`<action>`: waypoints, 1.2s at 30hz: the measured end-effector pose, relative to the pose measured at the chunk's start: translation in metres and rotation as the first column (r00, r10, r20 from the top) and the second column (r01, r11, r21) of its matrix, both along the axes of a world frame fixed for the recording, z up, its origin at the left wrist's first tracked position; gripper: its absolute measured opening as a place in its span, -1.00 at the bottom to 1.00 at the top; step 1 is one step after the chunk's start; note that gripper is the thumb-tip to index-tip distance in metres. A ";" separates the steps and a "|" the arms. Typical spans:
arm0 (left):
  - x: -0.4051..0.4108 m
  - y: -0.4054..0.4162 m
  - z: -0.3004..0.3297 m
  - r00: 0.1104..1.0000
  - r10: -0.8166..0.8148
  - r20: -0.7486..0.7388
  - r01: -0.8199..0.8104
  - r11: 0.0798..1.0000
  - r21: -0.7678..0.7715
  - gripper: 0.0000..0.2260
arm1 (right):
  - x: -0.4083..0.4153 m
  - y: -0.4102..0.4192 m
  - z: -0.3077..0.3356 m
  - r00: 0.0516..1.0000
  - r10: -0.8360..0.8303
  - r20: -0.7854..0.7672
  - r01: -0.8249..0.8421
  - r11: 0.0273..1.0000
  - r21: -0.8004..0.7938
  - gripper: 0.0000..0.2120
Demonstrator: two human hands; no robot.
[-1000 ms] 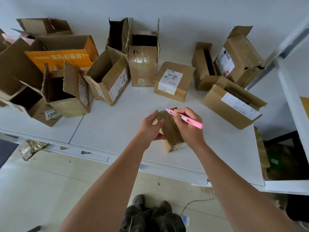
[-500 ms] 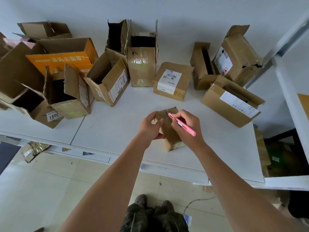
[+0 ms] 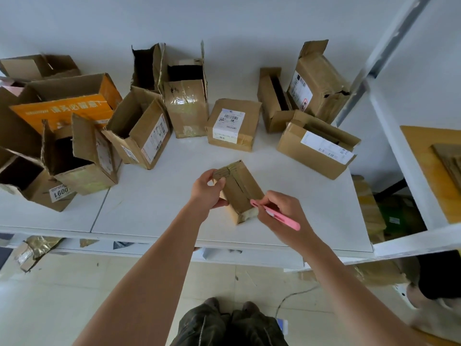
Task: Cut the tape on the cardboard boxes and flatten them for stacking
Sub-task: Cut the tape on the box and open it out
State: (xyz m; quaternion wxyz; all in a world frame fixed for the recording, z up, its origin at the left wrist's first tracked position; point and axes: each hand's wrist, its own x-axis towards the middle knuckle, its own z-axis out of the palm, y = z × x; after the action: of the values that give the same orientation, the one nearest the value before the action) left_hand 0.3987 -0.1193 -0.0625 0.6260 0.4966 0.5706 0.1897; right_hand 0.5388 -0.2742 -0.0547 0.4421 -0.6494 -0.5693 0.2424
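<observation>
Two bare forearms reach up from six o'clock over the white table (image 3: 154, 208). At the centre, a small box (image 3: 245, 187) stands on the table, tilted, its taped seam running from eleven o'clock down to five. The left hand (image 3: 208, 191) grips the box's upper left end, thumb curled at the near side and fingers wrapped over the top corner. The right hand (image 3: 282, 212) sits at four o'clock from the box, fingers pinched round a pink knife (image 3: 275, 215), held like a pen; its tip lies at the lower end of the seam, touching the cardboard or just beside it. Beyond, from nine o'clock round to two, more boxes crowd the table: an orange box (image 3: 62, 111) at ten o'clock, a labelled box (image 3: 232, 124) at twelve, and an open-flapped box (image 3: 316, 147) at two.
</observation>
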 end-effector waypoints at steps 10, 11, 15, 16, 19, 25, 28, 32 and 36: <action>-0.006 -0.012 0.003 0.975 -0.028 -0.221 0.074 0.977 0.202 -0.75 | -0.008 -0.036 -0.002 0.778 -0.361 -0.515 0.415 0.910 -0.010 -0.98; -0.008 -0.016 0.003 0.959 -0.045 -0.279 0.108 0.971 0.213 -0.71 | -0.011 -0.030 -0.002 0.671 -0.403 -0.622 0.473 0.879 -0.060 -0.92; -0.013 -0.030 0.003 0.828 -0.058 -0.557 0.291 0.894 0.340 -0.63 | -0.017 -0.001 -0.001 0.301 -0.399 -0.866 0.481 0.848 -0.224 -0.81; -0.012 -0.031 0.003 0.808 -0.046 -0.587 0.355 0.834 0.423 -0.65 | -0.016 0.004 -0.001 0.255 -0.389 -0.885 0.474 0.848 -0.236 -0.83; -0.010 -0.028 0.001 0.799 -0.183 -0.572 0.550 0.608 0.573 -0.63 | -0.011 0.014 -0.005 0.172 -0.399 -0.901 0.485 0.830 -0.275 -0.87; -0.017 -0.014 0.001 0.696 -0.359 -0.621 0.695 0.555 0.458 -0.43 | -0.007 0.009 -0.023 0.221 -0.471 -0.854 0.546 0.785 -0.292 -0.85; -0.017 -0.013 0.005 0.688 -0.342 -0.640 0.700 0.546 0.461 -0.43 | -0.013 0.010 -0.030 0.270 -0.492 -0.828 0.564 0.778 -0.278 -0.88; -0.019 -0.013 0.008 0.675 -0.338 -0.656 0.709 0.545 0.448 -0.42 | -0.014 0.014 -0.034 0.290 -0.484 -0.826 0.580 0.775 -0.251 -0.93; -0.017 -0.012 0.010 0.639 -0.343 -0.689 0.733 0.543 0.409 -0.41 | -0.016 0.015 -0.036 0.297 -0.485 -0.822 0.603 0.763 -0.233 -0.91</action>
State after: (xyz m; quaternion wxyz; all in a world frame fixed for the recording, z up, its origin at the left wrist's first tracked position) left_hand 0.3813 -0.1312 -0.0529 0.2502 0.8713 0.4218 0.0199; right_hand 0.5233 -0.2596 -0.0906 0.7532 -0.5698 -0.0369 0.3266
